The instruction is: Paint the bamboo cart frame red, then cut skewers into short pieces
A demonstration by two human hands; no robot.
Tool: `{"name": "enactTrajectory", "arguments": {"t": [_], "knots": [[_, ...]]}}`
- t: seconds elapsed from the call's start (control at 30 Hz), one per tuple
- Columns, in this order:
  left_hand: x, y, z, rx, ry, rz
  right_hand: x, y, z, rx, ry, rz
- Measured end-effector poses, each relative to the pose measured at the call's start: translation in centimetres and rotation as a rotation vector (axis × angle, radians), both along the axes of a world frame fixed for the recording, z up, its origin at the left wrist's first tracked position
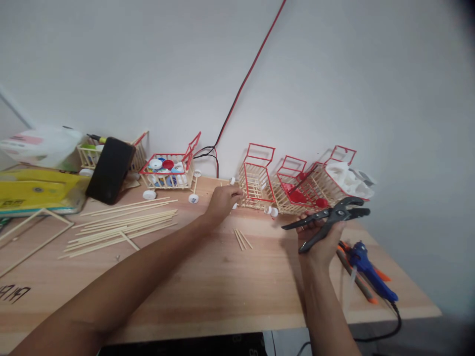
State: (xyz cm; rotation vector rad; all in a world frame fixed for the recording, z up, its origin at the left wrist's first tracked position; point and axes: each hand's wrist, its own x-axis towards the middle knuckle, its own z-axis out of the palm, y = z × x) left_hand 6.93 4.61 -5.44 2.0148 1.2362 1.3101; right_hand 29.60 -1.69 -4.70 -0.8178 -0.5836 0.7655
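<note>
Left hand [220,205], fingertips drawn together just beside red-trimmed miniature shopping cart [256,186]; grasp indeterminable. Right hand [323,240], grasping grey plier-type cutter [336,214], best held clear of cart.

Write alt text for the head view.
A person's right hand holds gray pliers above a wooden table; the left hand is beside one of several stick carts with red trim. Loose sticks lie at left, a blue glue gun at right.
</note>
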Motion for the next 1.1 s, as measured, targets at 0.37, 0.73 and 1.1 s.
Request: {"name": "enactTrajectory", "arguments": {"t": [0.37,0.73,1.1], "knots": [[0.2,0.1,-0.4,0.133,0.299,0.048,0.3,0.2,-0.3,0.006,-0.017,0.002],[0.5,-0.2,-0.8,0.218,0.416,0.031,-0.1,0.0,0.0,-0.003,0.004,0.002],[-0.7,0.9,0.0,-0.112,-0.102,0.04,0.1,0.1,-0.2,-0.013,-0.004,0.001]]}}
